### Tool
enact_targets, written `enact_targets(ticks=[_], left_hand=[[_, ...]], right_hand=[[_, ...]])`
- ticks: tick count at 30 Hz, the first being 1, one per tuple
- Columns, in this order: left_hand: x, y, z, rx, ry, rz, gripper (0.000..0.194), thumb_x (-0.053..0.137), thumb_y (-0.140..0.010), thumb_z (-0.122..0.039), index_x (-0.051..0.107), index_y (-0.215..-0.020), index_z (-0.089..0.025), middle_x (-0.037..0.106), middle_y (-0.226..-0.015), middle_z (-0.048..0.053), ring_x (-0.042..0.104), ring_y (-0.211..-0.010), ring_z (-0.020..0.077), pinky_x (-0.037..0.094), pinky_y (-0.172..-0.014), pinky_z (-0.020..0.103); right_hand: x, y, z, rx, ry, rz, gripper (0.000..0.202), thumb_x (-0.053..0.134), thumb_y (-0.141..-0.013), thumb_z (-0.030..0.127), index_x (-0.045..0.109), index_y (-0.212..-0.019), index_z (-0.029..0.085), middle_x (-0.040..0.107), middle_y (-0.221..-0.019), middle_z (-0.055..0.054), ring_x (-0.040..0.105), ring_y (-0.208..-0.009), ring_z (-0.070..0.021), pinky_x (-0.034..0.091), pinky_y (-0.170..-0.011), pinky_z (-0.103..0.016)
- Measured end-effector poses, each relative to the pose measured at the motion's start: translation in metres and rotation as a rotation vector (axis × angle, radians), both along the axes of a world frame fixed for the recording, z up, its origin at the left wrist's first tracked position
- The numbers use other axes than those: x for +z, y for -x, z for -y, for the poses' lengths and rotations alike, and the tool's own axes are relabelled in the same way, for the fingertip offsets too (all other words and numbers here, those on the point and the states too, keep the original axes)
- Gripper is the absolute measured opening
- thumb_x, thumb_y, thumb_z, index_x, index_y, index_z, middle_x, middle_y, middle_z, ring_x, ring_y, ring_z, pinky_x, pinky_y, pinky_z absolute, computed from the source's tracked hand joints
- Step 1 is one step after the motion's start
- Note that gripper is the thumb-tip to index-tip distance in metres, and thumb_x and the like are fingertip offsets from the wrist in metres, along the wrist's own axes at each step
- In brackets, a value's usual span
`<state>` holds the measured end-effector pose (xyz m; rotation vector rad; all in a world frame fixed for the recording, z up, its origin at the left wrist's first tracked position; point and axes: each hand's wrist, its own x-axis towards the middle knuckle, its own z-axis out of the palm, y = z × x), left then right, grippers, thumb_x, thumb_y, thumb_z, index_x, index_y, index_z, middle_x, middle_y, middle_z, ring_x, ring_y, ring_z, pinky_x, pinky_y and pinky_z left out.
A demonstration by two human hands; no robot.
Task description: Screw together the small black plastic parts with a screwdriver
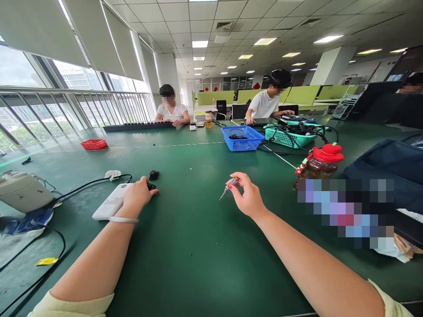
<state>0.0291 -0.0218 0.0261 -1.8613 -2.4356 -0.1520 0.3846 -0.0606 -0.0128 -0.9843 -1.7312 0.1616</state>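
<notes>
My left hand (139, 193) rests at the table, its fingers closed around a small black part (151, 186) that is partly hidden by them. Just beyond it lies another small black part (153, 175). A white power bank (110, 206) lies beside and partly behind my left hand. To the right, my right hand (247, 196) pinches a small silver screwdriver (227, 191) between thumb and fingers. Its thin tip points down and to the left, close above the green tabletop (191, 246).
A blue basket (243, 143) and a green basket (291, 138) full of black cables stand farther back. At right are a red-lidded bottle (320, 163) and dark cloth (386, 174). Left are a red tray (94, 144), a beige device (24, 191) and cables. Two people sit across.
</notes>
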Motion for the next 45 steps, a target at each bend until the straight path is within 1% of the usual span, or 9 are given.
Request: enact_targets(ticks=[8, 14, 21, 23, 25, 28, 33, 39, 45], left_hand=[[-0.009, 0.008, -0.005, 0.007, -0.017, 0.053, 0.069, 0.051, -0.086, -0.045, 0.034, -0.147, -0.016, 0.071, -0.114, 0.017, 0.065, -0.11, 0.0359, 0.049, -0.086, 0.042], [-0.014, 0.011, -0.01, -0.001, -0.078, 0.065, 0.069, 0.049, -0.087, -0.053, 0.041, -0.144, -0.012, 0.067, -0.123, 0.019, 0.057, -0.122, 0.0375, 0.045, -0.095, 0.044], [-0.009, 0.021, -0.01, 0.002, -0.111, 0.198, 0.064, 0.056, -0.086, -0.043, 0.042, -0.142, -0.016, 0.068, -0.122, 0.015, 0.06, -0.118, 0.0332, 0.047, -0.094, 0.042], [-0.002, 0.009, -0.008, -0.057, -0.17, 0.258, 0.06, 0.057, -0.085, -0.039, 0.045, -0.14, -0.019, 0.069, -0.123, 0.012, 0.061, -0.117, 0.0303, 0.047, -0.097, 0.041], [0.006, -0.014, -0.002, -0.188, -0.215, 0.341, 0.055, 0.057, -0.084, -0.031, 0.047, -0.138, -0.021, 0.069, -0.122, 0.008, 0.062, -0.115, 0.0255, 0.046, -0.101, 0.038], [0.011, -0.064, 0.01, -0.465, -0.106, 0.467, 0.059, 0.056, -0.081, -0.02, 0.047, -0.139, -0.024, 0.069, -0.122, 0.005, 0.066, -0.107, 0.0217, 0.048, -0.101, 0.037], [-0.004, -0.13, 0.026, -0.791, 0.009, 0.405, 0.061, 0.053, -0.081, -0.011, 0.049, -0.141, -0.026, 0.07, -0.118, 0.007, 0.062, -0.111, 0.0241, 0.048, -0.099, 0.038], [-0.031, -0.146, 0.02, -0.897, -0.017, 0.395, 0.067, 0.048, -0.078, -0.003, 0.048, -0.143, -0.024, 0.069, -0.116, 0.009, 0.062, -0.109, 0.0232, 0.05, -0.097, 0.035], [-0.043, -0.143, 0.014, -0.902, -0.034, 0.638, 0.061, 0.052, -0.079, -0.007, 0.049, -0.138, -0.023, 0.068, -0.123, 0.007, 0.061, -0.115, 0.0213, 0.045, -0.107, 0.041]], right_hand=[[0.002, 0.0, 0.001, -0.001, -0.006, -0.006, 0.022, 0.051, -0.09, 0.023, 0.049, -0.112, 0.026, 0.075, -0.092, -0.003, 0.074, -0.082, -0.0197, 0.059, -0.076, -0.034], [0.002, 0.0, 0.0, 0.004, -0.001, -0.001, 0.022, 0.051, -0.09, 0.023, 0.049, -0.112, 0.026, 0.075, -0.091, -0.004, 0.074, -0.081, -0.0195, 0.059, -0.077, -0.034], [0.002, 0.001, -0.002, 0.0, 0.032, 0.005, 0.024, 0.051, -0.09, 0.023, 0.049, -0.113, 0.025, 0.073, -0.088, -0.003, 0.073, -0.078, -0.0191, 0.058, -0.076, -0.034], [0.003, 0.001, -0.002, 0.001, 0.046, 0.003, 0.024, 0.051, -0.09, 0.023, 0.049, -0.113, 0.025, 0.073, -0.088, -0.003, 0.072, -0.078, -0.019, 0.058, -0.076, -0.034], [0.004, 0.002, -0.001, 0.005, 0.061, 0.004, 0.023, 0.05, -0.09, 0.024, 0.049, -0.113, 0.025, 0.072, -0.087, -0.002, 0.072, -0.079, -0.0188, 0.058, -0.076, -0.034], [0.007, 0.002, 0.001, 0.007, 0.084, 0.001, 0.024, 0.049, -0.09, 0.023, 0.048, -0.114, 0.025, 0.071, -0.086, -0.002, 0.071, -0.078, -0.0183, 0.057, -0.076, -0.033], [0.012, 0.002, 0.005, 0.0, 0.105, 0.03, 0.027, 0.048, -0.087, 0.021, 0.048, -0.113, 0.025, 0.071, -0.087, -0.002, 0.07, -0.075, -0.018, 0.056, -0.073, -0.032], [0.014, 0.002, 0.006, -0.021, 0.132, 0.046, 0.029, 0.046, -0.085, 0.019, 0.048, -0.113, 0.025, 0.07, -0.085, -0.001, 0.064, -0.063, -0.0152, 0.052, -0.062, -0.028], [0.011, 0.012, 0.013, 0.085, 0.148, 0.06, 0.03, 0.045, -0.086, 0.02, 0.046, -0.116, 0.025, 0.065, -0.083, 0.001, 0.058, -0.057, -0.0124, 0.048, -0.058, -0.025]])
